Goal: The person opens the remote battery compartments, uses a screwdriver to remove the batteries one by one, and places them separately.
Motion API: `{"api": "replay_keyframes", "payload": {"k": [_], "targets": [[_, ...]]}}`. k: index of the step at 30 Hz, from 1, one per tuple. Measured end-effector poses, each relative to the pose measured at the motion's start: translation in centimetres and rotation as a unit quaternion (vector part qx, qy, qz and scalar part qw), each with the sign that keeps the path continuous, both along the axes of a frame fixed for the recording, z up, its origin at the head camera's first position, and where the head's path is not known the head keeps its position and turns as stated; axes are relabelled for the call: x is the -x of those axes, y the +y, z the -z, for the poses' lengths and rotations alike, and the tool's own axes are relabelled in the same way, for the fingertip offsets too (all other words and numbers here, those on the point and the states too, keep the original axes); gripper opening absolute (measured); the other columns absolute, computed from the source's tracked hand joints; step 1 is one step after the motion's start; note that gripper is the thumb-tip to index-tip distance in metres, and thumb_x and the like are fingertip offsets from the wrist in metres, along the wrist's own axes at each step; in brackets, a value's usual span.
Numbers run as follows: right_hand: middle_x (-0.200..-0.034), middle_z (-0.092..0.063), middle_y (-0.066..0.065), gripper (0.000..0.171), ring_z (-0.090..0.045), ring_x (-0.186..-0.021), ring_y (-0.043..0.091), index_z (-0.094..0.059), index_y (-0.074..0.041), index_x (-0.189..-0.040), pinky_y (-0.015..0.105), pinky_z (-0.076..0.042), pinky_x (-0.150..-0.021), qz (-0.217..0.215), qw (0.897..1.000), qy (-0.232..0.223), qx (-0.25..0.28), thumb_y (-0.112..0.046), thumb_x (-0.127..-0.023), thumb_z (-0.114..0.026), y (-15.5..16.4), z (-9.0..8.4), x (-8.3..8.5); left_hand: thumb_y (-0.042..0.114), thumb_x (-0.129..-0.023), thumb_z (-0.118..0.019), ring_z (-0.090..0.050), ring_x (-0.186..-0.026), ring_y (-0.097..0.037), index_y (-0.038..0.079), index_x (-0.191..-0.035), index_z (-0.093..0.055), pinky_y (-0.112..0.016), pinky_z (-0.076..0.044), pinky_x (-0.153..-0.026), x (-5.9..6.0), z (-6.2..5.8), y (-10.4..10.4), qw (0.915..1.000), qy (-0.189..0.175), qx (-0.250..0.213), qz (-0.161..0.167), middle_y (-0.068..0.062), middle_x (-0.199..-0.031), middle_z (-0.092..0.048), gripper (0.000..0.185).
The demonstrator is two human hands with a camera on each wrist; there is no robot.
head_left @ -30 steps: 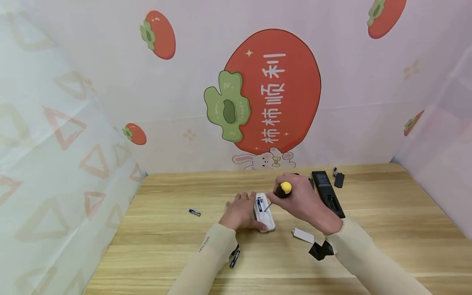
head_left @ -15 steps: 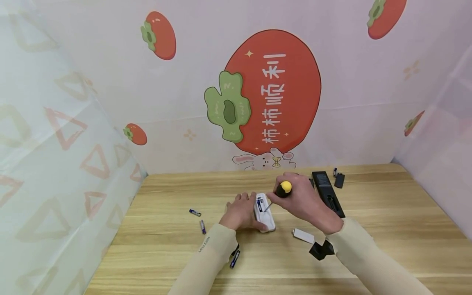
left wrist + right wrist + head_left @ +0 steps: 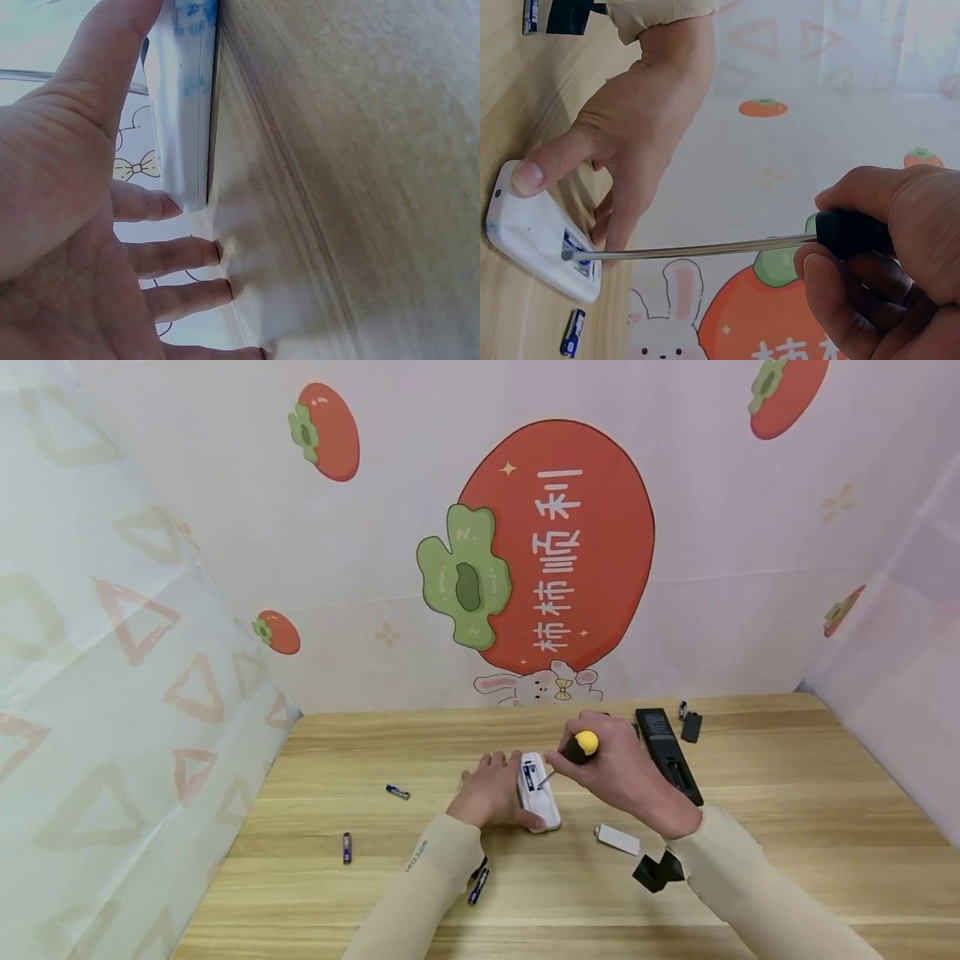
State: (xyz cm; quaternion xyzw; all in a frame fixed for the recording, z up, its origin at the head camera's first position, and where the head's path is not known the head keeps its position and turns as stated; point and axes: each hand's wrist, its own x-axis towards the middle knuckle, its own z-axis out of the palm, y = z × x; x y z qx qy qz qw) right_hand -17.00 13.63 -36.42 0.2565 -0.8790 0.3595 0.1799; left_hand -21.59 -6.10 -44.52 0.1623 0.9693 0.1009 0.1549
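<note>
Where hands crowd, loose batteries [image 3: 397, 792] around

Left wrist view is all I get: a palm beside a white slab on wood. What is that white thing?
Observer: A white remote lying face down on the table with its battery bay open. The left hand holds it between thumb and fingers.
Visitor: Is the other hand doing anything?
Observer: The right hand grips a screwdriver with a black, yellow-capped handle. The tip sits in the bay at a blue battery.
Visitor: Anything lying loose nearby?
Observer: A loose battery lies left of the remote, and a second battery lies nearer the person.
</note>
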Motion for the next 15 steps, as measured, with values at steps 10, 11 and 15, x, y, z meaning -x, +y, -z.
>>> {"api": "replay_keyframes", "payload": {"k": [10,11,15], "targets": [[-0.077,-0.060,-0.011,0.023,-0.060,-0.070,0.006,-0.066,-0.022,-0.077,0.032,-0.054,-0.067,0.002,1.000,-0.011,0.010,-0.013,-0.082,-0.086,0.23,-0.62,-0.01,0.066,-0.068,-0.086,-0.036,-0.143,-0.037,0.011,-0.159,-0.033,-0.066,-0.035,-0.108,-0.05,0.01,0.05,1.0000,-0.002,0.005,-0.001,-0.018,-0.154,-0.040,0.118],[-0.077,-0.060,-0.011,0.023,-0.060,-0.070,0.006,-0.066,-0.022,-0.077,0.033,-0.054,-0.067,0.001,1.000,-0.010,0.010,-0.013,-0.082,-0.086,0.24,-0.68,-0.02,0.065,-0.068,-0.086,-0.036,-0.143,-0.037,0.011,-0.158,-0.033,-0.066,-0.035,-0.108,-0.04,0.01,0.05,1.0000,-0.001,0.004,-0.001,-0.018,-0.154,-0.041,0.118],[-0.076,-0.060,-0.011,0.023,-0.060,-0.070,0.006,-0.065,-0.021,-0.076,0.033,-0.054,-0.067,-0.002,1.000,0.002,0.012,-0.014,-0.081,-0.087,0.23,-0.99,-0.10,0.065,-0.067,-0.086,-0.037,-0.142,-0.037,0.010,-0.158,-0.034,-0.066,-0.035,-0.108,-0.04,0.06,0.02,1.0000,0.001,0.001,-0.002,-0.018,-0.153,-0.041,0.118]]}}
